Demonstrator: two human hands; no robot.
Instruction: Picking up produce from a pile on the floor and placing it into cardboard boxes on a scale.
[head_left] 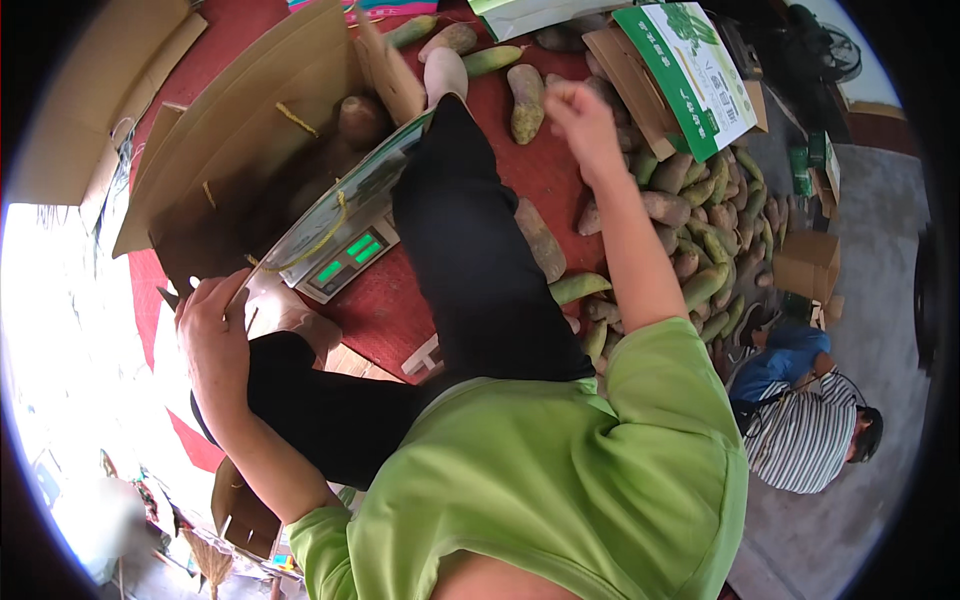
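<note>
My left hand [215, 335] is closed at the near corner of an open cardboard box [240, 130], its fingers bent round the edge. A dark pointed thing shows beside that hand; I cannot make out what it is. The box has yellow cord handles and stands on a scale [350, 262] with a lit green display. Inside, in shadow, lies a round brownish radish [363, 122]. My right hand [580, 118] reaches out over the red mat with loosely bent fingers, slightly blurred, and nothing shows in it. Just left of it lies a green, soil-marked radish [526, 105].
A large heap of long radishes [715, 225] spreads over the red mat [385, 320] to the right. A printed green-and-white carton [690, 75] lies on its far side. At the right a person in a striped top [805, 435] bends down. Another cardboard box [85, 90] stands far left.
</note>
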